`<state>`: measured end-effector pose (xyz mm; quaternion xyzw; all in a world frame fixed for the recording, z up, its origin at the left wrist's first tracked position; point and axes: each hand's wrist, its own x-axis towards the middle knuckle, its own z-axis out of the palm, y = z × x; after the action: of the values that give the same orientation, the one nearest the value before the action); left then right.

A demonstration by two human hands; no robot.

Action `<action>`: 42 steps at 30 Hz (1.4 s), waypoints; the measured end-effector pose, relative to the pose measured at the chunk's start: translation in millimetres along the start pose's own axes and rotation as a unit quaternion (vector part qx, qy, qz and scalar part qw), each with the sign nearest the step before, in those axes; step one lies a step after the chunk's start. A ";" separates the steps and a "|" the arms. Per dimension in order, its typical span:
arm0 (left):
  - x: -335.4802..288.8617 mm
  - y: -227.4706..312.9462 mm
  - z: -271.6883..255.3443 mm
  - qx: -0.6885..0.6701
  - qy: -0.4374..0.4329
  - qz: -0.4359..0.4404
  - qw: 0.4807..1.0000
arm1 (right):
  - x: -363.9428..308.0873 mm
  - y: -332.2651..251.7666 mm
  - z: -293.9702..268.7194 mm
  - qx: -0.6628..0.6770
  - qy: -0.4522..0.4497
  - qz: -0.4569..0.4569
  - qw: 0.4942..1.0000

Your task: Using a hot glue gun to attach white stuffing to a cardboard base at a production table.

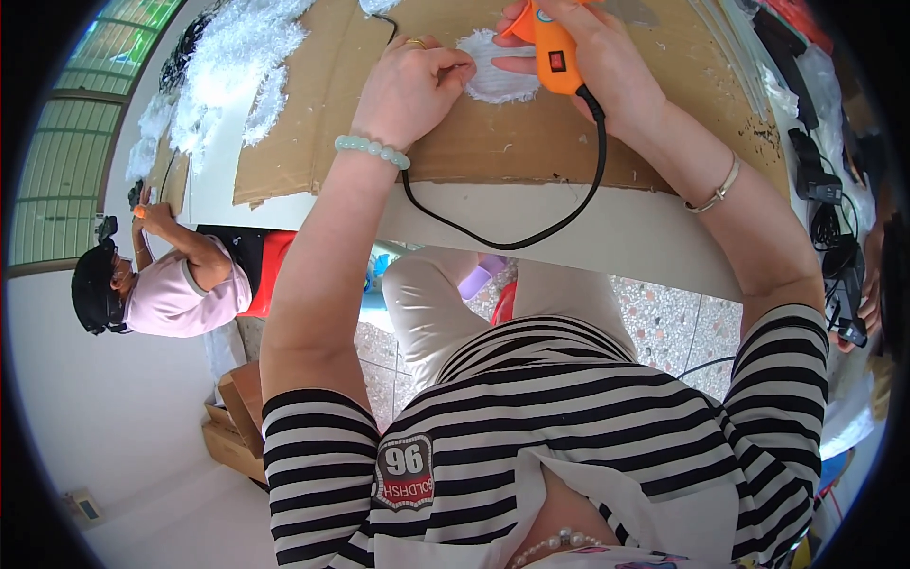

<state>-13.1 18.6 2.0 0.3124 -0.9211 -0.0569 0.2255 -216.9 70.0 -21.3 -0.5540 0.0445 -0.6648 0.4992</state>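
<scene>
My right hand (616, 71) is wrapped around an orange hot glue gun (556, 71) with a red switch and a black cord (517, 244). Its nozzle is not clearly visible past my fingers. Under it lies a small, flat, white stringy piece (502, 87) on brown cardboard. Thumb and fingers of my left hand (408, 90) are pinched together at the left edge of that piece. Two fingers of my right hand reach over its right side. The cord loops down over the table's front edge between my forearms.
A heap of white shredded strands (232, 71) lies at the far left of the cardboard sheet (313, 133). Clear thin sticks (730, 57) lie at the far right, near black adapters (817, 180). Another person (180, 294) works at left. An open carton (237, 417) stands below.
</scene>
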 end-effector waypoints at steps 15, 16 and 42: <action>4.4 -1.3 1.0 -0.169 0.068 -0.120 0.976 | -43.4 -107.8 37.7 -0.335 0.213 0.286 0.872; 4.4 -0.8 3.0 -0.166 0.110 -0.090 0.976 | -51.0 -110.9 37.6 -0.358 0.193 0.307 0.861; -7.4 5.6 11.3 -0.103 0.095 0.056 0.988 | -54.9 -95.8 41.0 -0.500 0.095 0.401 0.762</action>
<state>-16.1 27.0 -9.5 0.2391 -0.9007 -0.1090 0.3461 -250.0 177.1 15.0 -0.5905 0.6357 -0.3370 0.3654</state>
